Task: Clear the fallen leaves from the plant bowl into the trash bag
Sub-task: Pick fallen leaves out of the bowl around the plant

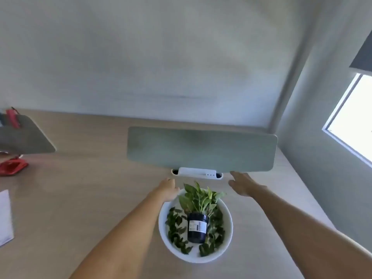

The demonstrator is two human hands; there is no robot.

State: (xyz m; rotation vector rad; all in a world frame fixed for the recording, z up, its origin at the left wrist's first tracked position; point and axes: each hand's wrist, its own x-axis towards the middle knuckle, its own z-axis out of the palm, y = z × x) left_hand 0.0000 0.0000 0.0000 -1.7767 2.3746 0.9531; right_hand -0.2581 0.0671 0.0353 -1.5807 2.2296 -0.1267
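Left hand (168,188): extended forward, resting at the far left rim of the plant bowl (226,246); the fingers curl down over or just behind the rim, and whether they actually clasp it cannot be told from this angle. Nothing else is in the hand.

Right hand (242,185): extended forward, palm down, fingers loosely spread and holding nothing. It sits just beyond the bowl's far right side, apart from the rim, with the fingertips near the lower edge of the green panel.

Plant bowl: white, round, standing on the wooden table (90,198) between the two forearms, near the centre of the view.

Plant pot (197,228): dark, with a white label, inside the bowl, tilted so its foliage leans toward the far rim.

Fallen leaves (176,226): dark green, scattered over the bowl floor to the left, right and near side of the pot.

Green panel (201,150): long, rounded corners, upright on the far side of the bowl.

White holder (197,173): at the panel's base, just beyond the bowl.

Grey panel (26,135): far left, partly cut off.

Red object (12,167): below the grey panel, blurred.

White sheet (5,216): left edge of the table.

Window (354,115): bright, on the right wall.
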